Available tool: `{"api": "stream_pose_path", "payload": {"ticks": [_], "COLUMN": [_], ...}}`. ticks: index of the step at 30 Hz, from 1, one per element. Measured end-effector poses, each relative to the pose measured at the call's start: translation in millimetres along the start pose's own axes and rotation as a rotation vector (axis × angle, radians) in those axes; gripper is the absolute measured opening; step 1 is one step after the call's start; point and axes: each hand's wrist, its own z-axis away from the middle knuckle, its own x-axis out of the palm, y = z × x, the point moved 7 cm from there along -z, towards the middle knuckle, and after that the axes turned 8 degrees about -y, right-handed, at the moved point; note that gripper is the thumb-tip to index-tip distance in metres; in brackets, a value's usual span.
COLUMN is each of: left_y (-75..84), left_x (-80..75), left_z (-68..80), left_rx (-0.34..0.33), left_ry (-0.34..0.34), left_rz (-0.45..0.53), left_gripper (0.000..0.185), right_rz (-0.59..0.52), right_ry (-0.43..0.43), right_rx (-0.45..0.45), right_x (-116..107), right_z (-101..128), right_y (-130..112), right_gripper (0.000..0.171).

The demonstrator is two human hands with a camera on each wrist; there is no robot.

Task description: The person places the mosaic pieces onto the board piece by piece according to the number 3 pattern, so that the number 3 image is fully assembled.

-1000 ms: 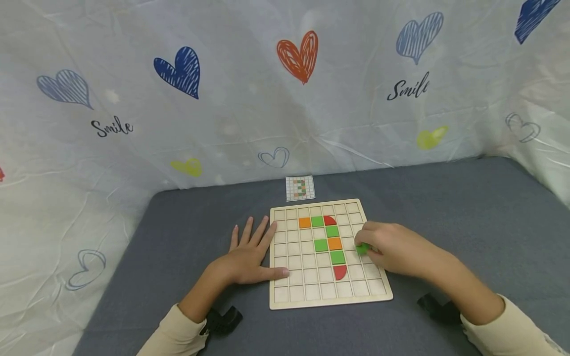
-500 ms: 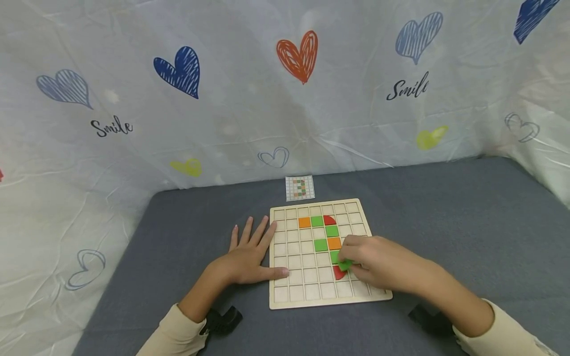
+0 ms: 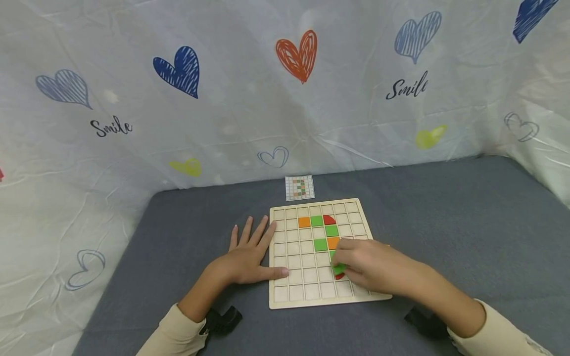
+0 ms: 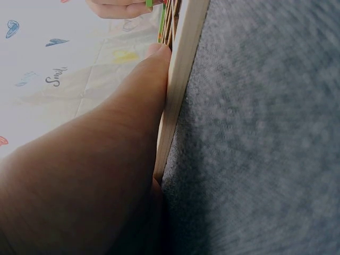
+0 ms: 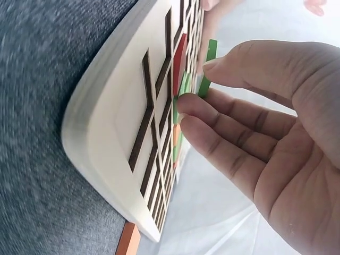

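My right hand (image 3: 378,264) pinches a green square tile (image 3: 339,269) between thumb and fingertips, over the right-middle of a wooden grid board (image 3: 294,291). In the right wrist view the green tile (image 5: 212,49) stands on edge, apart from the board. It partly covers a red quarter-circle piece (image 3: 339,277) in the grid. Other green squares (image 3: 320,244), orange squares (image 3: 304,222) and a second red quarter-circle (image 3: 328,220) sit in cells. My left hand (image 3: 247,259) lies flat with fingers spread, thumb and index fingertip resting on the board's left edge.
A small printed card (image 3: 299,188) with a coloured grid pattern lies behind the board. An orange piece (image 5: 128,240) rests on the grey cloth (image 3: 467,222) beside the board's right edge. A white curtain (image 3: 231,113) with hearts hangs behind.
My right hand has carried the green tile from the board's right side leftward and nearer, over the lower red piece. My left hand has stayed in place.
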Motion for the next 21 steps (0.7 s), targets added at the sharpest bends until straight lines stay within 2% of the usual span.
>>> {"api": "stream_pose_path", "payload": {"ticks": [9, 21], "left_y": [-5.9, -5.9], "left_x": [6.8, 5.9], "left_z": [-5.0, -4.9], "left_rx": [-0.003, -0.011], "left_ry": [0.009, 0.01], "left_rz": [0.007, 0.0], "left_gripper": [0.107, 0.106], "right_rz": [0.007, 0.052], "right_ry": [-0.004, -0.005], "right_rx": [0.019, 0.04], "right_x": [5.7, 9.8], "right_z": [-3.1, -6.5], "right_y": [-2.9, -6.3], "right_gripper": [0.021, 0.02]}}
